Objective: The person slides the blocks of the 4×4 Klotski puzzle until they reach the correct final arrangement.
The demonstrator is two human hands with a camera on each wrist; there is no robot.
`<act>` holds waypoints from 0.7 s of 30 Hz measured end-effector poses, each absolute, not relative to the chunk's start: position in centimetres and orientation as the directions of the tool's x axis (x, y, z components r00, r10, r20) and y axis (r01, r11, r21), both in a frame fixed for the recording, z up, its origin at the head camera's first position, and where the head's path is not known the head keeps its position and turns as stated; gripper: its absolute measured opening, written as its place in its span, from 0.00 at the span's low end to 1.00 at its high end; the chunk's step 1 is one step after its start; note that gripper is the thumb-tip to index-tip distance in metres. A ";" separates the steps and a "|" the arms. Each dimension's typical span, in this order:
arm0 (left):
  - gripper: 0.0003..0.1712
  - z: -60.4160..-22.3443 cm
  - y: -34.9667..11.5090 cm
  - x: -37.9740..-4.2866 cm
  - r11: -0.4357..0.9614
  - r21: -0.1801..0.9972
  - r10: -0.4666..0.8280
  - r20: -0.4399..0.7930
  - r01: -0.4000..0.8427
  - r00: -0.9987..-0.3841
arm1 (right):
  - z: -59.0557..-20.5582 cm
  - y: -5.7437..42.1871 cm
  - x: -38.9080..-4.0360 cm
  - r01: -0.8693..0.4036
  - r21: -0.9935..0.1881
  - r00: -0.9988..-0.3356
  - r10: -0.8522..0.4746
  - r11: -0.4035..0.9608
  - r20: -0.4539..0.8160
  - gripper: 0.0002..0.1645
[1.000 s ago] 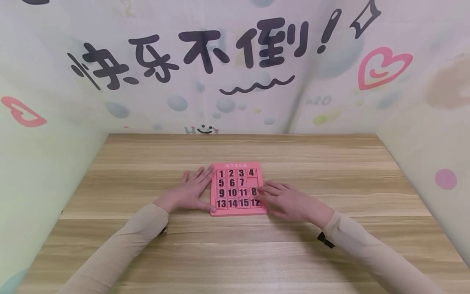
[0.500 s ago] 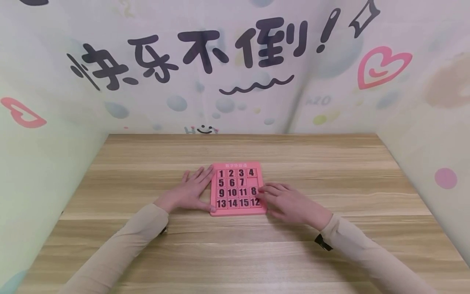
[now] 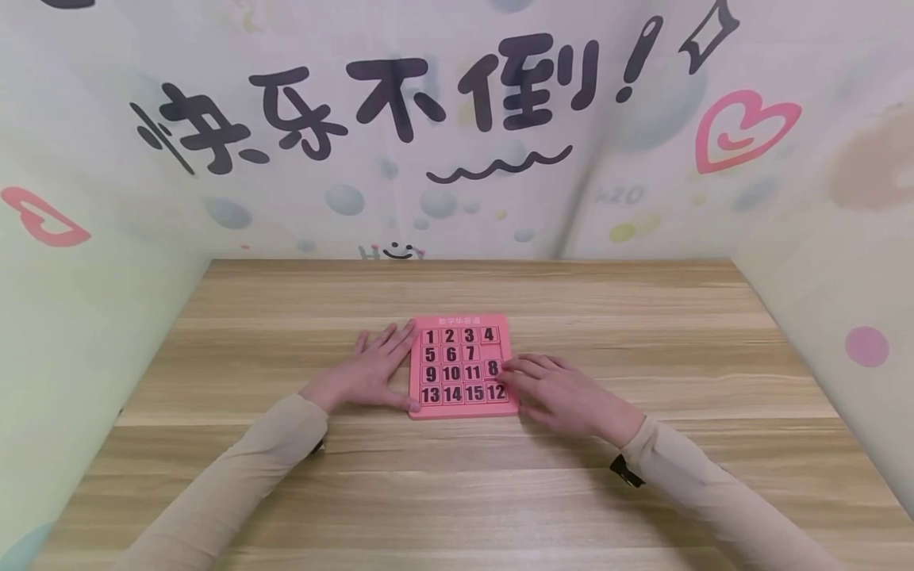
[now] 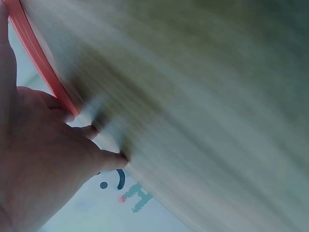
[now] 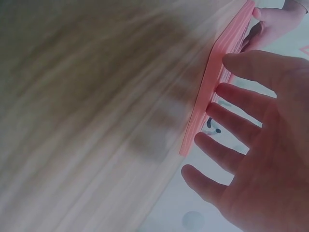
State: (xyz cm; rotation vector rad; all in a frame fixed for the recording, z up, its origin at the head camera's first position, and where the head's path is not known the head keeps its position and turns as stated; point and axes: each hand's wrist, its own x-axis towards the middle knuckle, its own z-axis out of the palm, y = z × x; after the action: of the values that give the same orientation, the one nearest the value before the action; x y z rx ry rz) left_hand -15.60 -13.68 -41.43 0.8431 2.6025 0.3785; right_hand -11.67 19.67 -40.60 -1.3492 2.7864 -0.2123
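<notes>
A pink sliding number puzzle (image 3: 464, 411) lies flat on the table, its tiles numbered in black. The number 8 tile (image 3: 492, 368) stands in the right column, with a gap above it, below the 4. My left hand (image 3: 367, 374) rests spread against the frame's left side, thumb at the near corner and fingertips by the far one. On the right side, my right hand (image 3: 564, 396) touches the 8 tile with its fingertips, the fingers extended. The right wrist view shows the frame's edge (image 5: 205, 96) beside those fingers; the tiles' faces are hidden there.
The puzzle sits mid-way on a wood-grain table (image 3: 457, 492). A printed backdrop (image 3: 400, 198) with large dark characters rises behind the far edge, and pale panels (image 3: 850, 301) flank both sides.
The 8 tile has slid slightly upward, toward the gap below the 4, and my right hand has shifted a little left. My left hand has stayed put.
</notes>
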 end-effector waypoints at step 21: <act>0.71 -41.6 -13.7 -15.7 0.783 0.365 0.606 -0.272 0.503 -0.747 | -40.7 19.6 -12.2 -0.762 -0.135 -0.641 -0.767 0.633 0.021 0.30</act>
State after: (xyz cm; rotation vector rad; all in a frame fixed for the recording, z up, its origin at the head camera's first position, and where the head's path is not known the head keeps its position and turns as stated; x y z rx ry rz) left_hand -15.67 -13.70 -41.57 0.8425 2.5976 0.3801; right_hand -12.24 19.57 -40.69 -1.3136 2.8047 -0.2038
